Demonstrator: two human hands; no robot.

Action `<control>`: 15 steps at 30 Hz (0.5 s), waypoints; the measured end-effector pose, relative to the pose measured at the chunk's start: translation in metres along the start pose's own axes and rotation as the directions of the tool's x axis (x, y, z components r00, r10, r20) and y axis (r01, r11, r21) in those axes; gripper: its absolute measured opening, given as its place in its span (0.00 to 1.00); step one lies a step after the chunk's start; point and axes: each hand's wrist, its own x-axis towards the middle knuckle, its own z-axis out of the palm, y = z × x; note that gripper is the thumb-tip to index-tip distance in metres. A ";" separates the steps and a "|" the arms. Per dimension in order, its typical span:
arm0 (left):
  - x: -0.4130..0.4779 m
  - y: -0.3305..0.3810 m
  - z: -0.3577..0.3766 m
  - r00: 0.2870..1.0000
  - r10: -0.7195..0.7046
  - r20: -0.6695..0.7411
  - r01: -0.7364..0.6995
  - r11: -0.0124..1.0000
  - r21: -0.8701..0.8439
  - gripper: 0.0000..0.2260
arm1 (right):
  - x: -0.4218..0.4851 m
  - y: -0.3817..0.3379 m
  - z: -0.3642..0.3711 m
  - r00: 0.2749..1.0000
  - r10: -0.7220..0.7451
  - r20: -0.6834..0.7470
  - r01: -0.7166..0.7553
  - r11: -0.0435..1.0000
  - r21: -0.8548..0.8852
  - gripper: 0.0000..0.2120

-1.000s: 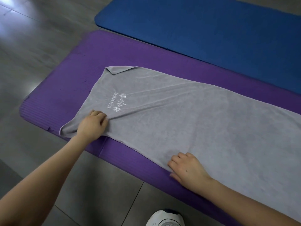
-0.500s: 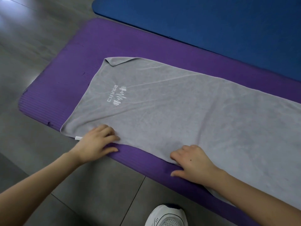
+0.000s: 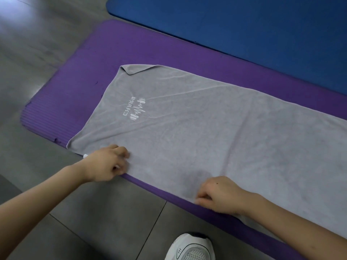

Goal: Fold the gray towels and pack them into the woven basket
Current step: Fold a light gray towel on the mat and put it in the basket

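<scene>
A long gray towel (image 3: 206, 132) with a white logo lies spread flat on a purple mat (image 3: 84, 94); its far left corner is turned over. My left hand (image 3: 107, 164) sits at the towel's near edge close to the left end, fingers curled and pinching the hem. My right hand (image 3: 219, 195) is further right on the same near edge, fingers curled round the hem. No woven basket is in view.
A blue mat (image 3: 244, 25) lies beyond the purple one. Gray tiled floor (image 3: 37, 44) surrounds the mats. A white shoe (image 3: 191, 248) stands on the floor near the bottom edge, below my right arm.
Both hands slid back from the towel's surface to its near edge. Their fingers went from flat to curled on the hem. The towel lies smoother.
</scene>
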 end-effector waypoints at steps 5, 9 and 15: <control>0.028 -0.001 -0.026 0.926 -0.226 -0.301 0.183 0.969 -0.164 0.29 | 0.022 0.040 -0.022 0.850 0.149 -0.505 -0.175 0.985 -0.003 0.18; 0.091 -0.014 -0.041 0.790 -0.403 -0.462 0.351 0.915 -0.197 0.24 | 0.047 0.077 -0.051 0.725 0.286 -0.627 -0.394 0.918 -0.037 0.21; 0.166 -0.037 -0.048 0.732 -0.582 -0.355 0.533 0.813 -0.233 0.24 | 0.073 0.123 -0.069 0.689 0.507 -0.517 -0.599 0.801 -0.012 0.37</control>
